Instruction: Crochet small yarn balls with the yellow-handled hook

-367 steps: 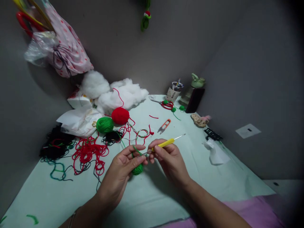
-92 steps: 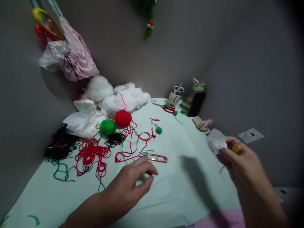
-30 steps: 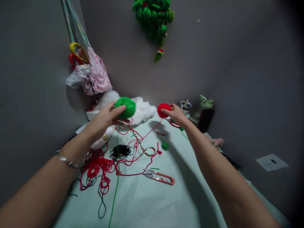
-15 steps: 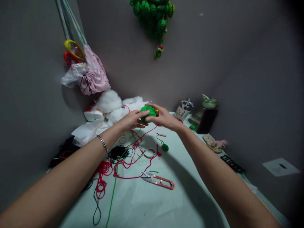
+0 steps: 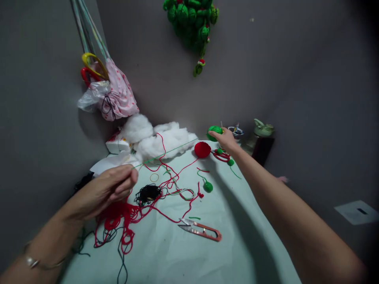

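My right hand (image 5: 226,139) reaches far across the pale green table (image 5: 183,256) and is closed round a green yarn ball (image 5: 214,131). A thin metal tip sticks up above those fingers. A taut green strand (image 5: 168,152) runs from the ball to my left hand (image 5: 106,190), which pinches its end near the table's left side. A red yarn ball (image 5: 202,150) lies on the table just left of my right hand. A small green crocheted ball (image 5: 207,186) rests mid-table.
Orange thread snips (image 5: 201,230) lie near the front. Tangled red yarn (image 5: 121,215) and black yarn (image 5: 148,193) cover the left. White stuffing (image 5: 160,138), a cup (image 5: 236,132) and a bottle (image 5: 262,138) stand at the back. A pink bag (image 5: 117,94) hangs on the wall.
Both hands were together on the green ball; now they have moved apart. My right hand carried the ball to the back right, my left drew the strand toward me. The red ball lies on the table.
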`<state>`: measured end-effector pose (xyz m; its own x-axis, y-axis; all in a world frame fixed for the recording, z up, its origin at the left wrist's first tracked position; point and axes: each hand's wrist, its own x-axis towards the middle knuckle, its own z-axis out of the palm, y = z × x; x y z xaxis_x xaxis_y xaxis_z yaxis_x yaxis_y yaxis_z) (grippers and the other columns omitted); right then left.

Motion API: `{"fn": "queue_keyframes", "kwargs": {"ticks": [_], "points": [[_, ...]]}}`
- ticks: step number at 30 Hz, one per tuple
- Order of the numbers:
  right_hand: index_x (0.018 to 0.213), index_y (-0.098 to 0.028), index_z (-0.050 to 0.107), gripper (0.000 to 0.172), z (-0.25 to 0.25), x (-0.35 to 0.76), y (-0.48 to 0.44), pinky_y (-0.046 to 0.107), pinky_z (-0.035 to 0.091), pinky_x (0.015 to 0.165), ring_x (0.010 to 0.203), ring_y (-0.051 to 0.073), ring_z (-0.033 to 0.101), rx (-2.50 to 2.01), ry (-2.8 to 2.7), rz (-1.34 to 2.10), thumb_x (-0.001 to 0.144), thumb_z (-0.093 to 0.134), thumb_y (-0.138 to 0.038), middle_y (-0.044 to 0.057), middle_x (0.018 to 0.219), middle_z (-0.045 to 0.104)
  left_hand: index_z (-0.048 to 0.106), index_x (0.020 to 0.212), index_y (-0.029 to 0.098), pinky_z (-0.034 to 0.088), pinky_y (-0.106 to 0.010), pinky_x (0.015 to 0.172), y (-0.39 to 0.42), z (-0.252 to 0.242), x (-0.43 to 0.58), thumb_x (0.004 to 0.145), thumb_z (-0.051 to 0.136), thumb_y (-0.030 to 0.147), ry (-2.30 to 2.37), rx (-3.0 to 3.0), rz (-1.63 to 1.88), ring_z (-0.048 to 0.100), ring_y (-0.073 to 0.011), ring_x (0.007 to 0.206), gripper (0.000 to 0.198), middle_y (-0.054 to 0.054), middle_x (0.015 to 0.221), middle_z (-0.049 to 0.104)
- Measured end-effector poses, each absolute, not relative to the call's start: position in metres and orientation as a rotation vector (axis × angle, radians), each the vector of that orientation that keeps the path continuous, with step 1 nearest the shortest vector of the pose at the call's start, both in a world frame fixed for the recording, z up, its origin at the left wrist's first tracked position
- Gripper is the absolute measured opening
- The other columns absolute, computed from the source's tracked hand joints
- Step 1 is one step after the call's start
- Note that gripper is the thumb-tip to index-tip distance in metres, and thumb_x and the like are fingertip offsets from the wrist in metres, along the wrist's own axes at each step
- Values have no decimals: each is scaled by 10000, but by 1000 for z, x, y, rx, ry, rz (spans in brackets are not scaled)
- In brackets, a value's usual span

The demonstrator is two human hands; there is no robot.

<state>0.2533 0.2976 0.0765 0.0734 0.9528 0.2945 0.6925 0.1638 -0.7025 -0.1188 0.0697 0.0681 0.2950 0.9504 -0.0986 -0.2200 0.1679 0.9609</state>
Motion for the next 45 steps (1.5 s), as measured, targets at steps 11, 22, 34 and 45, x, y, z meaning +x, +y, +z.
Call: {"fn": "queue_keyframes", "kwargs": {"ticks": [11,22,34,45], "points": [[926,-177,712,469,60,202,278,272,468,691,747,194,645,-1510,-2391,589,684,829,-562,33,831,732,707,776,188,399,-135,487,58,68,-140,951,656,414,992,985,1212,334,-63,497,290,56,590,367],[1428,-153,480,574,42,189,277,394,461,876,1155,368,631,-1771,-2287,29,928,677,-354,249,1383,579,379,1514,242,469,-463,1047,69,31,-133,904,657,474,1542,1565,1068,578,-309,1261,709,-149,1408,576],[1077,-255,723,276,49,201,85,258,339,634,755,158,653,-1462,-2825,391,911,604,-69,33,996,719,635,1174,202,472,-425,983,35,32,-60,966,546,169,1241,2253,364,577,-272,1143,228,-96,1177,643],[937,-181,698,179,42,219,72,284,383,718,866,210,655,-1704,-2432,559,965,529,-130,76,980,713,561,839,227,474,-337,764,38,20,-60,989,450,180,1358,2368,379,589,-220,835,192,-36,896,637]]}}
